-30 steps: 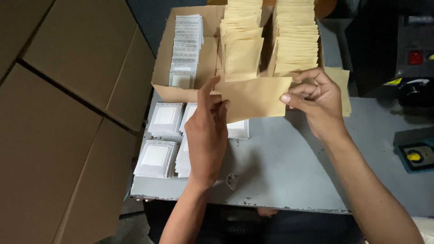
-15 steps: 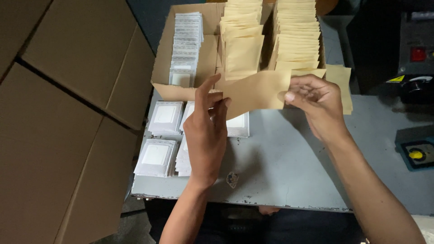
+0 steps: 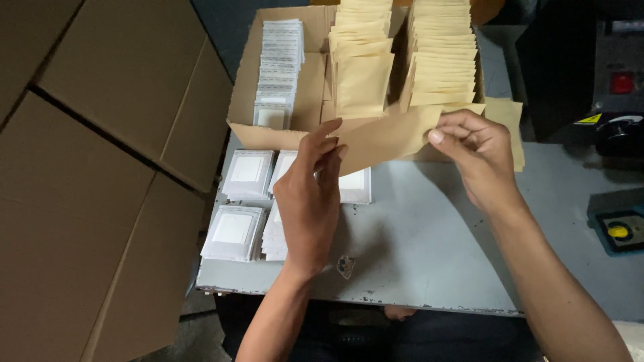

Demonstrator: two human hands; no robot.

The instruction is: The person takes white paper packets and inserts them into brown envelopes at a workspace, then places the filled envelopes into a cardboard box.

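Head view. My left hand (image 3: pixel 310 194) and my right hand (image 3: pixel 477 155) grasp one brown paper envelope (image 3: pixel 389 137) between them, held flat above the grey tabletop (image 3: pixel 416 248). My left fingers (image 3: pixel 322 144) pinch its left edge; my right thumb and fingertips (image 3: pixel 437 136) pinch its upper right corner. The envelope hangs just in front of the near wall of an open cardboard box (image 3: pixel 268 137) at the far side of the tabletop. Inside the box, a row of white packets (image 3: pixel 278 60) stands at the left, and two rows of brown envelopes (image 3: pixel 365 67) fill the middle and right. Stacks of flat white square plates (image 3: pixel 247 174) lie on the tabletop near the left edge, partly under my left hand. Large cardboard sheets (image 3: pixel 87 174) lie to the left of the tabletop. A dark machine with a red button (image 3: pixel 620 82) stands at far right, and a small box with a yellow button (image 3: pixel 618 232) sits nearer.
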